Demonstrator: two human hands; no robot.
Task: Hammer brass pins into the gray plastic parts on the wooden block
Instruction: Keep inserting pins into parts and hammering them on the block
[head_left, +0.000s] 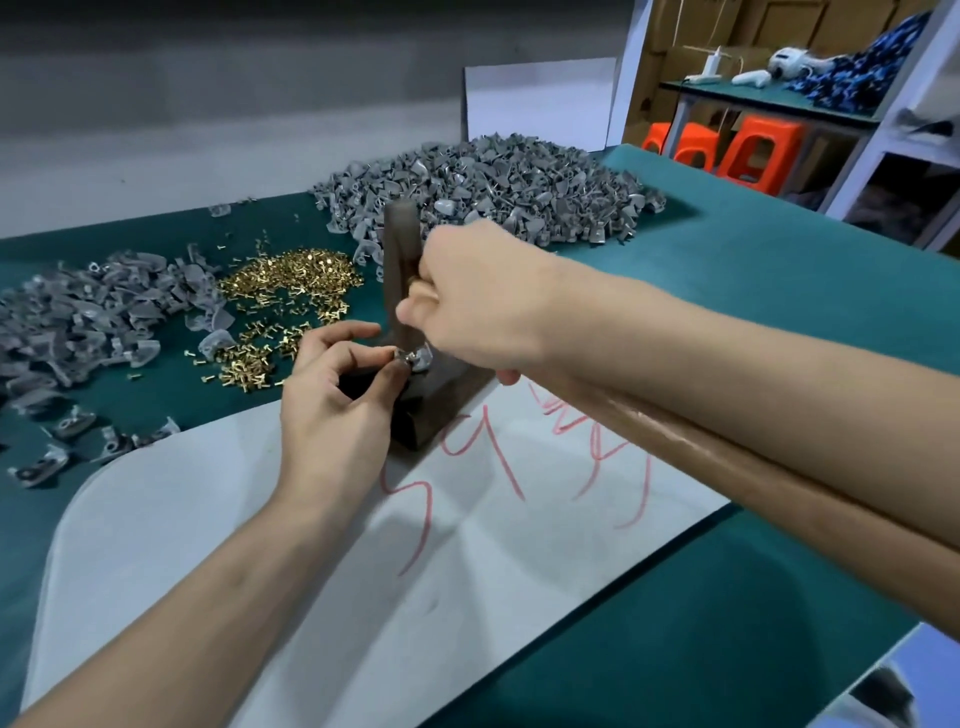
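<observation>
Tabletop (779, 291) under a dark green mat, seen from above by the person working at it. Near the middle sits a dark wooden block (431, 410), a low, almost black-brown wedge resting partly on a white sheet (467, 571) scrawled with red marks.

On top of the block lies one gray plastic part (420, 359), small, pale silver-gray and curved, with a shiny spot at its left edge. Whether that spot is a pin is too small to tell.

The left hand (332, 400) pinches the part's left edge between thumb and forefinger, the other fingers curled below. The right hand (478, 306) is wrapped in a fist around a dark brown handle (399, 239), which stands nearly upright with its lower end coming down right at the part. The right forearm lies along a shiny brown tube (727, 467).

Behind the left hand, brass pins (291, 280) spread in a loose, bright gold heap of short headed studs. A big pile of gray parts (493, 192) fills the far side of the table, and a smaller gray pile (78, 322) lies at far left. Orange stools (753, 156) stand beyond the table.
</observation>
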